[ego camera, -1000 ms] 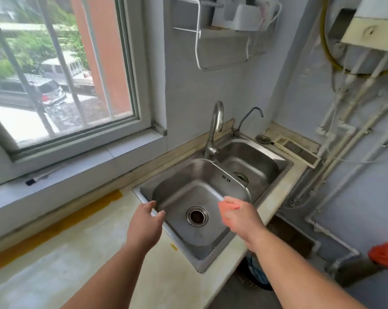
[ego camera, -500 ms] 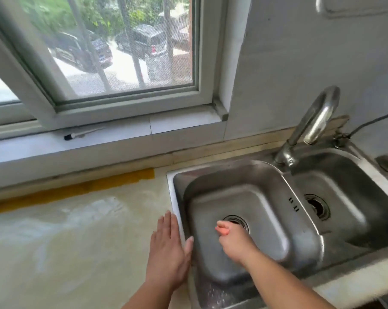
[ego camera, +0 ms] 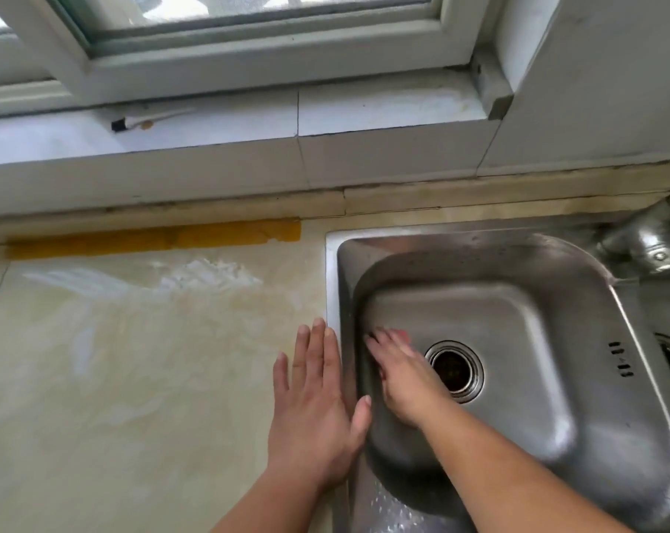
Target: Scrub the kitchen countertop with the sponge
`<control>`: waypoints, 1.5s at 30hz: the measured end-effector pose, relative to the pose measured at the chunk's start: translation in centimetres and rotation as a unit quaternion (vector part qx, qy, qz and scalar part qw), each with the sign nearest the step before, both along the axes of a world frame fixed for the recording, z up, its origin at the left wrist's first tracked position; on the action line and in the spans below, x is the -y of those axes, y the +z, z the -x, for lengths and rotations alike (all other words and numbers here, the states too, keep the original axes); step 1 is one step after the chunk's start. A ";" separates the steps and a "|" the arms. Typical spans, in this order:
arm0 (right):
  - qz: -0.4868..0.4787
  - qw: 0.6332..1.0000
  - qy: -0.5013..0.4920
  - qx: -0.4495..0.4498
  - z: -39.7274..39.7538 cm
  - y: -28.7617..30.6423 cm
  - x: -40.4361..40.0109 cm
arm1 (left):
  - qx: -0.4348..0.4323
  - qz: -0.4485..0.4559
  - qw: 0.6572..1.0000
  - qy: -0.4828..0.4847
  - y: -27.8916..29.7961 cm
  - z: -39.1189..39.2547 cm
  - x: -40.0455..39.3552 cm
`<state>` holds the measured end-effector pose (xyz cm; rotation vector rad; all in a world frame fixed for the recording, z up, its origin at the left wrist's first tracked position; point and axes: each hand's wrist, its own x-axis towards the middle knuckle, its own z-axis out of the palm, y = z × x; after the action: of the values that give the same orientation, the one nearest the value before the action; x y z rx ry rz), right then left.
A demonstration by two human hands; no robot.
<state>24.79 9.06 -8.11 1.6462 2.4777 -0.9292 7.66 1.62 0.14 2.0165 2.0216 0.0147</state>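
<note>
Both my hands are low: my right hand (ego camera: 402, 373) presses the pink sponge (ego camera: 401, 334) under flat fingers inside the sink basin (ego camera: 537, 340); my left hand (ego camera: 316, 402) lies spread on the countertop (ego camera: 133, 378), which extends leftward.

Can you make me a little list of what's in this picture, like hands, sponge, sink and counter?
left hand: flat, fingers straight, resting on the countertop at the sink's edge
right hand: down inside the sink, pressing on the sponge
sponge: pink-orange, mostly hidden under the fingers
sink: shiny steel basin
drain: round, just right of the right hand
countertop: beige, with white streaks
yellow strip: along the back of the counter
faucet: only its base shows, top right
small brush: lying on the windowsill
</note>
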 end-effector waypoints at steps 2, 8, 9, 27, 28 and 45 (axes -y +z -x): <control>0.037 0.998 0.041 0.021 -0.6 -1.2 0.8 | 0.001 -0.003 1.000 -0.005 0.0 -0.1 -0.1; 0.030 0.969 -0.234 -0.067 -1.0 -2.4 2.2 | 0.007 0.014 1.000 -0.001 0.3 -0.1 -0.1; 0.032 0.955 -0.292 -0.046 -0.7 -2.3 2.1 | 0.006 0.015 1.000 -0.002 0.3 -0.1 -0.1; 0.064 0.899 -0.431 0.043 3.5 -1.1 2.1 | 0.002 0.032 0.999 -0.001 0.7 -0.2 -0.3; 0.073 0.897 -0.435 0.040 3.4 -1.2 2.0 | 0.005 0.032 0.999 -0.001 0.8 -0.2 -0.3; 0.178 0.903 -0.381 0.090 3.0 -0.9 1.9 | 0.000 0.050 0.999 0.006 0.9 -0.2 -0.8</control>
<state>21.76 7.12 -9.03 2.4298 1.3953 -1.1128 7.84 2.40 1.02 1.9435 1.9938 -0.0812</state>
